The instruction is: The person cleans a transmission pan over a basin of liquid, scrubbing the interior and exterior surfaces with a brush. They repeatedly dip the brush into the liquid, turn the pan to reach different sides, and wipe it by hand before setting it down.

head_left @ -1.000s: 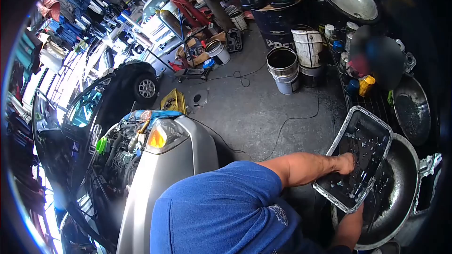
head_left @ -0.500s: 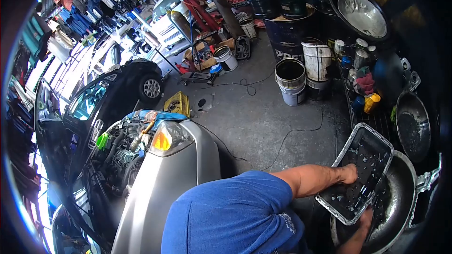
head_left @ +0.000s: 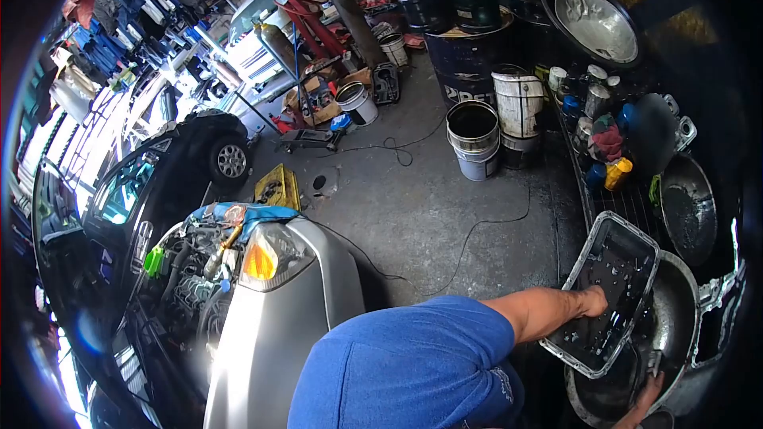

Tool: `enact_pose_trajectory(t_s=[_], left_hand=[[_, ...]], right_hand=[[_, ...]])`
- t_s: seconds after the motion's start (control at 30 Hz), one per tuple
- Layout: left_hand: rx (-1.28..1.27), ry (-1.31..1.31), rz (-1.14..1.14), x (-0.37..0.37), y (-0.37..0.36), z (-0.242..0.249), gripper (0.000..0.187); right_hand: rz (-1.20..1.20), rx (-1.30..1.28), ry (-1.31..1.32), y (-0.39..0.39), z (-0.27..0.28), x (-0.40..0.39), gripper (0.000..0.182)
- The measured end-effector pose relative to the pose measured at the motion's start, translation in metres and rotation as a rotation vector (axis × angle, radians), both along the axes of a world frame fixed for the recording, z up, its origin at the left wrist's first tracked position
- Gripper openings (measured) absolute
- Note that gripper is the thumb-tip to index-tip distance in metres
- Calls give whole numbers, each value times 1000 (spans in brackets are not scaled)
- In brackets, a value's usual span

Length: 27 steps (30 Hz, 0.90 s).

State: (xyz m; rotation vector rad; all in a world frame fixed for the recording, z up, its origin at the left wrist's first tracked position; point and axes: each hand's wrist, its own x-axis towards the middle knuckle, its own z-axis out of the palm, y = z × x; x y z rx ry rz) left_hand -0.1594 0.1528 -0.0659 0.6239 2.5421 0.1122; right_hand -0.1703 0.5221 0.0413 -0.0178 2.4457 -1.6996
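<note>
My left hand reaches over the near rim of a rectangular metal oil pan. Its fingers are curled closed inside the pan, and what they hold, if anything, is hidden. Dark wet residue and shiny droplets cover the pan's inside. The pan sits tilted on a large round metal basin. Lower down, my right hand is over the basin, partly cut by shadow, its fingers closed around a small greyish object whose kind I cannot make out.
A rack with bottles and a yellow container stands beyond the pan. Buckets and a dark drum are farther off. A silver car front with exposed engine is at left. A cable crosses the floor.
My right hand has moved from beside the pan's lower edge down and right over the basin, and a greyish object now shows at its fingers. My left hand stays inside the pan.
</note>
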Motion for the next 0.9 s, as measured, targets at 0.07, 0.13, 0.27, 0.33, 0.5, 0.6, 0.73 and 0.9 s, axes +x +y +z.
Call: enact_pose_trajectory(t_s=[0.07, 0.13, 0.27, 0.33, 0.5, 0.6, 0.73, 0.9], left_hand=[[-2, 33, -50, -3, -6, 6, 29], [21, 72, -52, -6, -13, 9, 27], [308, 326, 292, -3, -16, -29, 21], [349, 368, 262, 15, -32, 16, 15], [1353, -728, 1374, 19, -47, 76, 27], [1542, -745, 1535, 16, -40, 92, 38], [2024, -992, 1341, -7, -37, 81, 49], [1895, -953, 1347, -1, -39, 92, 58]], right_hand=[[-134, -48, -102, -6, 37, 0, 28], [-122, 285, -198, 2, 79, -15, 36], [114, 904, 839, 40, 79, -51, 34], [241, 1246, 921, -15, 125, -30, 24], [-156, 772, 39, -254, 211, 49, 49], [-96, 660, 174, -284, 140, 41, 42], [-108, 662, 97, -298, 50, 39, 46], [-47, 615, 17, -287, 38, 39, 46]])
